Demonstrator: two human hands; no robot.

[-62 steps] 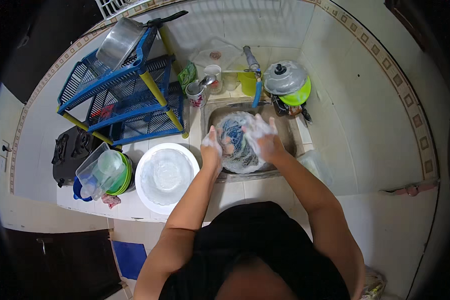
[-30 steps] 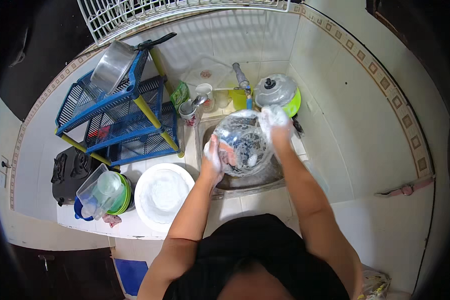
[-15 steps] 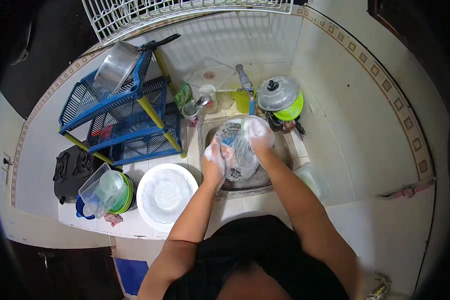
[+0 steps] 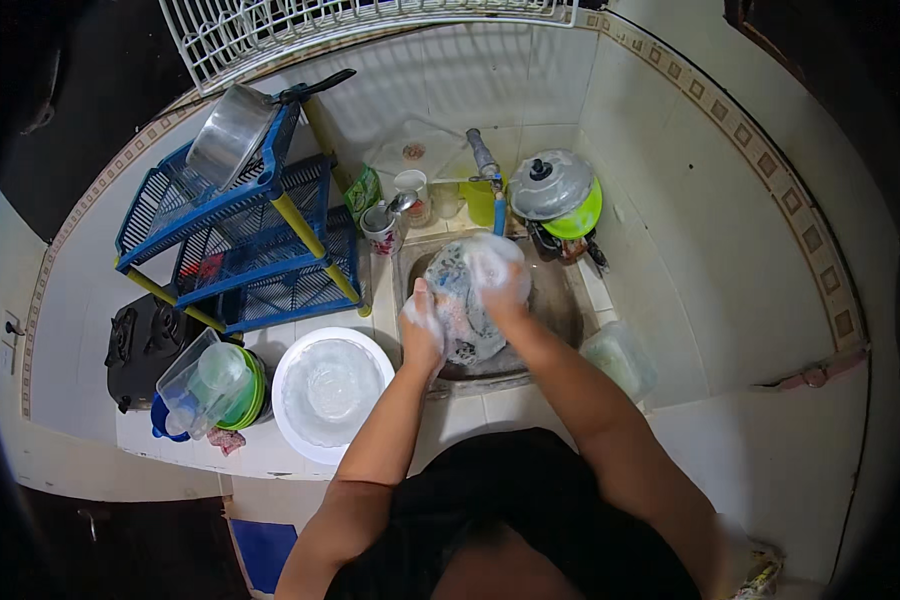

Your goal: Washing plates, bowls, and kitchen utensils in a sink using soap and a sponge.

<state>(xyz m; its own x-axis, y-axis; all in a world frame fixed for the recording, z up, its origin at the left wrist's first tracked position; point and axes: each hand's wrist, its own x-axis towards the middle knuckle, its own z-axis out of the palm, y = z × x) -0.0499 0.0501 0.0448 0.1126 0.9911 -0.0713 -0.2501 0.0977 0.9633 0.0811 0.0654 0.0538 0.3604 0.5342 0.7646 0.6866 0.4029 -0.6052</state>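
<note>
A round, patterned plate [image 4: 460,325] streaked with suds is held tilted over the metal sink [image 4: 560,330]. My left hand [image 4: 425,325] grips its left edge, the thumb lying toward the plate's face. Against the upper right part of the plate presses my right hand [image 4: 507,285], its fingers buried in a thick clump of white foam [image 4: 492,258]. Whatever lies inside that foam is hidden. Behind the plate stands the faucet [image 4: 483,160] with a blue lower end.
Left of the sink sits a white basin [image 4: 333,400]. A blue tiered rack [image 4: 245,250] carries a metal saucepan [image 4: 232,135]. Mugs [image 4: 382,228] stand behind the sink, a lidded pot [image 4: 552,187] at back right, and a clear plastic container [image 4: 618,358] on the right.
My right hand and its foam have slid a little left across the plate. The plate is slightly shifted left too, while my left hand keeps its hold.
</note>
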